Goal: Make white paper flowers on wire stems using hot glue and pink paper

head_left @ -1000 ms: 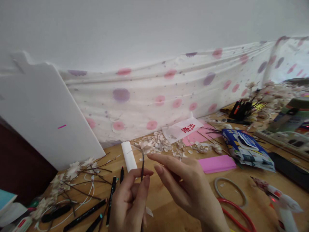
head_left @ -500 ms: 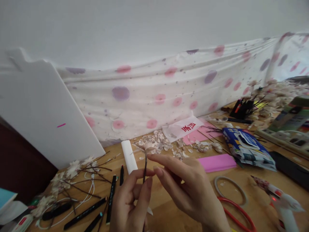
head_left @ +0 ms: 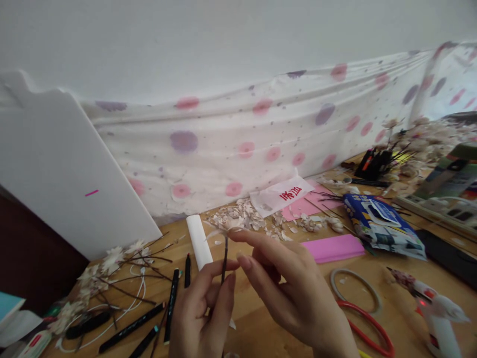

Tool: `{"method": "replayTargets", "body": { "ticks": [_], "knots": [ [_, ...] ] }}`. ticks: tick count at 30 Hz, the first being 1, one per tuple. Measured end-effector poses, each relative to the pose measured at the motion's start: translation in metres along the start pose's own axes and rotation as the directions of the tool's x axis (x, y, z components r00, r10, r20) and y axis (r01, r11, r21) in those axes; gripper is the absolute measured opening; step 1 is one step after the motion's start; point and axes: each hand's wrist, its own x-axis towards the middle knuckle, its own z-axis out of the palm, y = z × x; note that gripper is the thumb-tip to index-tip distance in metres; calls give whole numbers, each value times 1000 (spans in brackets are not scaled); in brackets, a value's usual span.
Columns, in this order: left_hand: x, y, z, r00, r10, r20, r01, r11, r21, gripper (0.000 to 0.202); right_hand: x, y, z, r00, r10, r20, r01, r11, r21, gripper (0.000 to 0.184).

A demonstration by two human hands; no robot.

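Note:
My left hand (head_left: 203, 311) pinches a thin dark twig (head_left: 224, 258) upright between thumb and fingers. A pale, ragged paper-like flower (head_left: 221, 224) sits on top of the twig, partly against the heap of petals behind it. My right hand (head_left: 294, 288) is raised beside it with its fingers apart. Its index fingertip rests at the flower's base, and its middle fingertip is just right of the twig. The twig's lower end is hidden behind my left hand.
The wooden table holds a white roll (head_left: 198, 242), a heap of pale petals (head_left: 238, 216), black markers (head_left: 171, 306), flowered twigs (head_left: 119, 261), a pink strip (head_left: 333, 248), a blue packet (head_left: 382, 228), a grey ring (head_left: 354, 291), red-handled scissors (head_left: 367, 328) and a glue gun (head_left: 436, 315). A white board (head_left: 70, 174) leans at left.
My right hand has risen slightly, bringing its index fingertip onto the flower's base. The twig stands a little more upright, and the whole view has tilted slightly.

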Motion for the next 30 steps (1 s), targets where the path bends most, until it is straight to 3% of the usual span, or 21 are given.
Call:
{"method": "replayTargets", "body": {
  "ticks": [4,11,15,18,24,30],
  "knots": [
    [2,1,0,999,10,-34,-9,1000,30,43,0,0,-1,1000,11,6,-11,999,-53,28],
    [2,-1,0,1000,6,-5,-6,1000,11,40,1,0,-2,1000,11,1,-11,998,-65,32],
    [10,-6,-2,1000,-19,2,19,998,-57,43,2,0,-3,996,-43,-74,36,996,-85,31],
    [23,-10,-2,999,44,-24,-47,991,-123,37,1,2,-4,986,-68,-152,53,994,-97,24],
    [44,-22,-1,959,222,-178,-245,962,-119,25,1,4,-2,978,-55,-203,36,994,-99,9],
    [47,-38,-8,880,300,-368,-295,953,69,21,-1,-17,14,989,139,-40,-135,986,101,22]
  ]
}}
